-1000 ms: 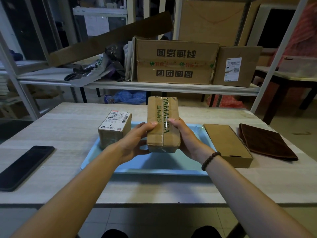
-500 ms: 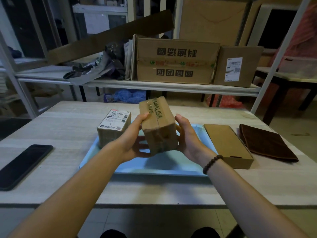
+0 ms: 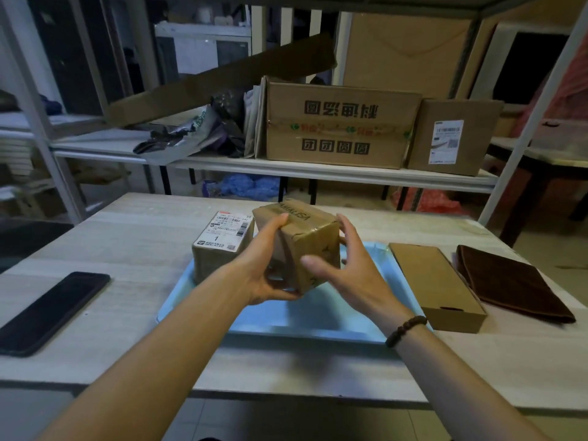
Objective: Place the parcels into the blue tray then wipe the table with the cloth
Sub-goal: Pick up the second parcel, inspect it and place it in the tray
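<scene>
A taped brown parcel point(image 3: 310, 238) printed with green letters hangs tilted above the blue tray point(image 3: 321, 326). My left hand point(image 3: 265, 268) grips its left side and underside. My right hand point(image 3: 346, 265) rests on its right side, thumb on the front face, fingers spread. A second parcel point(image 3: 219, 246) with a white label stands in the tray's far left corner. A flat brown box point(image 3: 436, 284) lies on the table just right of the tray. The dark brown cloth point(image 3: 509, 281) lies folded further right.
A black phone point(image 3: 54, 310) lies at the table's left side. Behind the table a metal shelf point(image 3: 318, 173) carries large cardboard boxes point(image 3: 340, 125) and crumpled bags. A slanted shelf post point(image 3: 537, 113) rises at the right.
The held parcel has turned from pointing away from me to lying skewed, its far end swung left, and it sits lower over the tray. My right fingers have loosened and spread.
</scene>
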{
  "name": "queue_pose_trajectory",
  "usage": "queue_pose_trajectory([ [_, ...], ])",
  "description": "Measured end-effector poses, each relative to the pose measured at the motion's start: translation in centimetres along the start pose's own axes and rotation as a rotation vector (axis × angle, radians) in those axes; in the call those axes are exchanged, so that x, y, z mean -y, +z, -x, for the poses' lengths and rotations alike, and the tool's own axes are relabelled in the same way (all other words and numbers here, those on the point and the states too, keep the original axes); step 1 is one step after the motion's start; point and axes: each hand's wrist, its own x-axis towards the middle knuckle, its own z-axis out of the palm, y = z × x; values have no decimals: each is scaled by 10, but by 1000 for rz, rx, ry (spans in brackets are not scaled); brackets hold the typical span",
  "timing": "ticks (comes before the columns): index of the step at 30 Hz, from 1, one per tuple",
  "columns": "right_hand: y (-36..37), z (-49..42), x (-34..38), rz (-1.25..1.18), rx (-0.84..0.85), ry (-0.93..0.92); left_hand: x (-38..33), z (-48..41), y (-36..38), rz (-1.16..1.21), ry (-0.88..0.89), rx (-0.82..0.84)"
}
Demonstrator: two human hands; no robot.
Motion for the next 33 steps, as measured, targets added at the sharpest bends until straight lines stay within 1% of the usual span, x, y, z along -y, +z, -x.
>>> queue_pose_trajectory([
  [3, 8, 5, 6, 263, -53, -89, 4, -1, 5, -88, 72, -37],
  [4, 11, 5, 5, 288, -106, -103, 5, -2, 6, -109, 95, -30],
  [5, 13, 4, 5, 258, -168, -104, 6, -3, 6, -134, 115, -12],
  [6, 13, 3, 6, 171, -229, -80, 8, -3, 5, -162, 134, 17],
  [8, 9, -3, 5, -105, -321, 24, 8, -3, 1, -195, 158, 62],
  [10, 3, -9, 6, -430, -336, 177, 7, -3, -5, -200, 179, 40],
  [12, 1, -12, 5, -679, -294, 308, 7, 0, -5, -187, 203, 66],
  [13, 2, -10, 5, -752, -258, 333, 8, 0, -4, -173, 216, 106],
  [15, 5, -6, 5, -805, -203, 340, 11, -2, -2, -132, 253, 177],
  [17, 6, -4, 2, -828, -186, 336, 12, -4, 0, -86, 275, 183],
  [19, 6, -4, 0, -833, -170, 328, 13, -6, 1, -76, 289, 161],
  [22, 5, -4, 1, -756, -124, 330, 13, -6, 5, -34, 344, 115],
  [25, 5, -6, -2, -537, -132, 322, 10, -9, 8, -3, 444, 29],
  [27, 3, -6, -3, -426, -158, 290, 11, -12, 8, -90, 537, -45],
  [29, 2, -6, -1, -415, -157, 251, 15, -13, 8, -210, 617, -104],
  [33, 7, -7, 7, -340, -76, 159, 26, -9, 13, -462, 824, -168],
])
